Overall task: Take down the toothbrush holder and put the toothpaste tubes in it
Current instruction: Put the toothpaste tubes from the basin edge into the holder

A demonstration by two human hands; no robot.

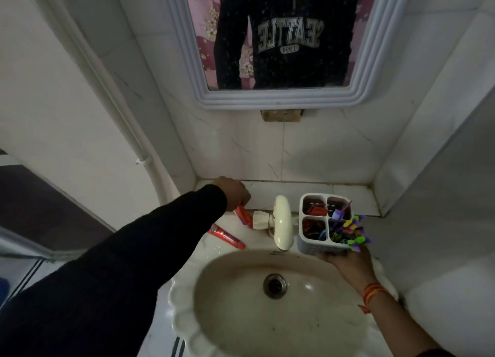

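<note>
My right hand (348,265) grips the white toothbrush holder (310,243) from below, over the sink's right rim. It has several compartments; colourful toothbrushes stick out at the right and red items lie in the others. My left hand (234,189) reaches to the back left of the sink, fingers closed on the end of a red toothpaste tube (244,214) that rests beside the tap. A second red toothpaste tube (227,236) lies flat on the sink's left rim, untouched.
A cream tap (282,224) stands at the back centre over the oval sink (209,335). A tiled ledge (308,189) runs behind it. A framed mirror (267,99) hangs above. A white pipe (128,132) runs down the left wall.
</note>
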